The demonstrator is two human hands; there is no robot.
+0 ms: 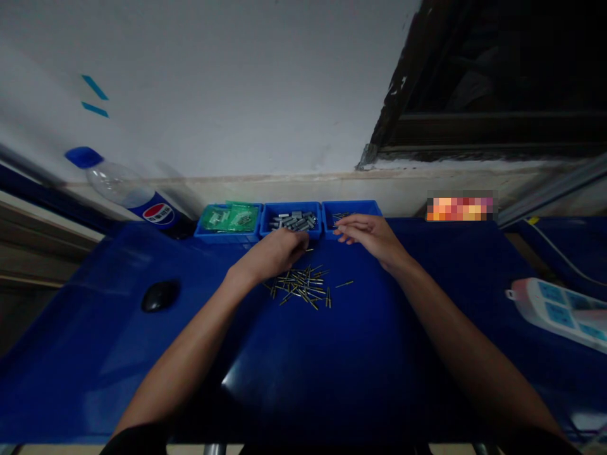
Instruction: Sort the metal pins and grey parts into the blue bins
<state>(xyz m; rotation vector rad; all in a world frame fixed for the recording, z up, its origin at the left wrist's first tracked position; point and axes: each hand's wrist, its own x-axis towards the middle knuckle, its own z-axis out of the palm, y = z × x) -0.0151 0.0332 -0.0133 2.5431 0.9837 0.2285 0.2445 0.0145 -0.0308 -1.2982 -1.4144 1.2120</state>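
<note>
Pins [303, 287], brass-col., 1 pile: lying on blue tabletop [332, 373] nr L hand [282, 249], long axes crossing variously; 1 stray pin [344, 284] pointing approx. L–R. L hand hanging curled, R hand [372, 237] hovering by R bin [351, 207]; can't tell if either's gripping.

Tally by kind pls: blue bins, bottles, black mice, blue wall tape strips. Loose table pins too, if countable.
Blue bins: 3
Bottle: 1
Black mouse: 1
Blue tape strips: 2
Total: 7, excluding loose pins, too heaped to count

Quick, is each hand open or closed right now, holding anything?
Left hand: curled closed; can't tell if anything's held.
Right hand: partly open; can't tell if anything's held.
</note>
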